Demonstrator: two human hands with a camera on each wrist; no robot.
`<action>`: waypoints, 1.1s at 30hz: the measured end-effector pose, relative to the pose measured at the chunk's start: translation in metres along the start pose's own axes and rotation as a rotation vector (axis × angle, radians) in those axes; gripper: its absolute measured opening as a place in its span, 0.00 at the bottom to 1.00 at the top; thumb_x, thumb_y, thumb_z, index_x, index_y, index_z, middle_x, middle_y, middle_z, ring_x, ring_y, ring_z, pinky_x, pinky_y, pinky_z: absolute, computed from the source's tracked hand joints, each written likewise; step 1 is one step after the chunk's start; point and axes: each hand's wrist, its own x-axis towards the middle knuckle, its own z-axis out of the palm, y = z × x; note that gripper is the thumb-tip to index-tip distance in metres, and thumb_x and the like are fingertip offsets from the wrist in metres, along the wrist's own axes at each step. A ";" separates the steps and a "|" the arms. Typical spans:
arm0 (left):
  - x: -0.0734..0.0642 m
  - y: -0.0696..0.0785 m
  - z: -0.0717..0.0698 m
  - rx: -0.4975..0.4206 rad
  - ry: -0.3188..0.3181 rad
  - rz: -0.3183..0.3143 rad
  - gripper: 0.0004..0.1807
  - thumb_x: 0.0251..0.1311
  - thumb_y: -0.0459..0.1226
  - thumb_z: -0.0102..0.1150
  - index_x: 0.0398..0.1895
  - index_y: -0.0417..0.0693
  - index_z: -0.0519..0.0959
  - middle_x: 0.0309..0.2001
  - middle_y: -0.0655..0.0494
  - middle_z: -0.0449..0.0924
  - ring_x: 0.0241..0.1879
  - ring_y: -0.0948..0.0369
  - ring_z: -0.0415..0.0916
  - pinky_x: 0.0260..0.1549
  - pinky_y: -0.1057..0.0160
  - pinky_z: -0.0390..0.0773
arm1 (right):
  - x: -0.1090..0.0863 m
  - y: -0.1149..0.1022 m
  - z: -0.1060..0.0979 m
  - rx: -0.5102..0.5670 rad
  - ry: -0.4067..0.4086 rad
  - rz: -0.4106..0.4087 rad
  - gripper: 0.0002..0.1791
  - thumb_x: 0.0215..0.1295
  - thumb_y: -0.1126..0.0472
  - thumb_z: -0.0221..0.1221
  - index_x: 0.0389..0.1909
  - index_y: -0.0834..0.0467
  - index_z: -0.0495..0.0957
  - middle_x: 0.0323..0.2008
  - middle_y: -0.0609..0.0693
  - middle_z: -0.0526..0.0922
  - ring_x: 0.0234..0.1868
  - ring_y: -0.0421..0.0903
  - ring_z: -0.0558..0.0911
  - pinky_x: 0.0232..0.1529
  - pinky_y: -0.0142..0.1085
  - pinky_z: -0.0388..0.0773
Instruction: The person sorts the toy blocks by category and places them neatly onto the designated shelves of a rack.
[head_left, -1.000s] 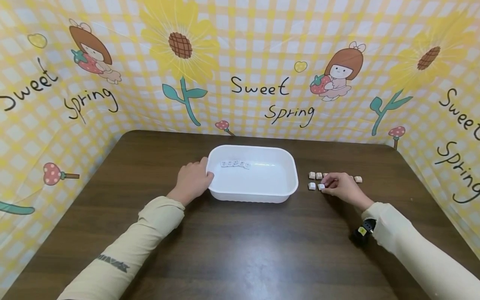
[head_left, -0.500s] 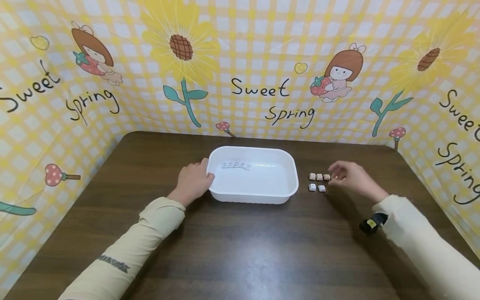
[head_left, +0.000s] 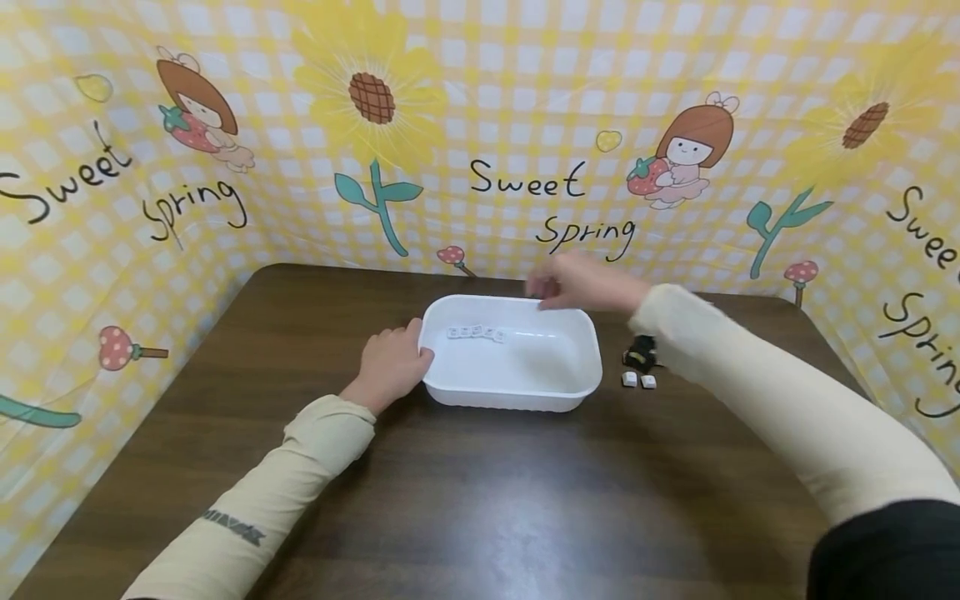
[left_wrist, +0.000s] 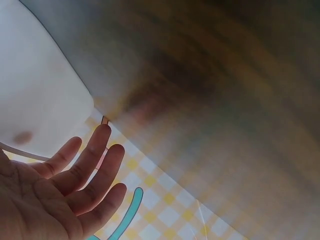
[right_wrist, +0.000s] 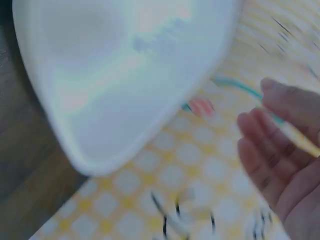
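Note:
A white plastic tub point(head_left: 510, 400) stands on the dark wooden table. Inside, near its back left, several small white keycaps point(head_left: 476, 332) form a wavy row. My left hand point(head_left: 392, 358) holds the tub's left rim, thumb over the edge; in the left wrist view its fingers point(left_wrist: 95, 185) reach out past the tub. Over the tub's back right edge hovers my right hand point(head_left: 581, 282). Nothing shows between its parted thumb and fingers point(right_wrist: 280, 145) in the right wrist view. To the right of the tub lie two white keycaps point(head_left: 629, 379), side by side.
The right sleeve point(head_left: 750, 383) and a black wrist device point(head_left: 641, 354) hide the row of keycaps behind those two. A yellow checked cloth point(head_left: 510, 108) with flowers and lettering rises at the table's back and sides.
My right hand has left the keycaps on the right and moved left and away, over the tub's back edge. Its forearm now covers the back keycap row. The left hand keeps its hold.

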 end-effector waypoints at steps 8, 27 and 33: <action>0.000 0.000 0.001 0.002 0.005 0.000 0.24 0.61 0.44 0.46 0.55 0.37 0.68 0.41 0.41 0.79 0.36 0.48 0.74 0.40 0.50 0.72 | 0.070 0.002 0.057 -0.256 -0.296 -0.143 0.14 0.56 0.62 0.64 0.45 0.55 0.82 0.43 0.49 0.84 0.43 0.43 0.81 0.48 0.35 0.77; -0.002 0.003 -0.004 0.003 -0.002 0.002 0.25 0.61 0.44 0.45 0.57 0.37 0.67 0.42 0.42 0.79 0.37 0.49 0.73 0.40 0.51 0.72 | 0.084 0.016 0.089 -0.280 -0.389 -0.171 0.08 0.59 0.70 0.56 0.36 0.56 0.80 0.36 0.49 0.79 0.37 0.44 0.75 0.44 0.34 0.73; -0.002 0.002 0.000 0.003 -0.003 0.002 0.25 0.62 0.44 0.45 0.57 0.37 0.67 0.42 0.42 0.79 0.37 0.49 0.73 0.40 0.50 0.72 | 0.079 0.007 0.076 -0.182 -0.361 -0.136 0.09 0.58 0.68 0.59 0.39 0.56 0.80 0.36 0.47 0.82 0.38 0.43 0.77 0.45 0.33 0.76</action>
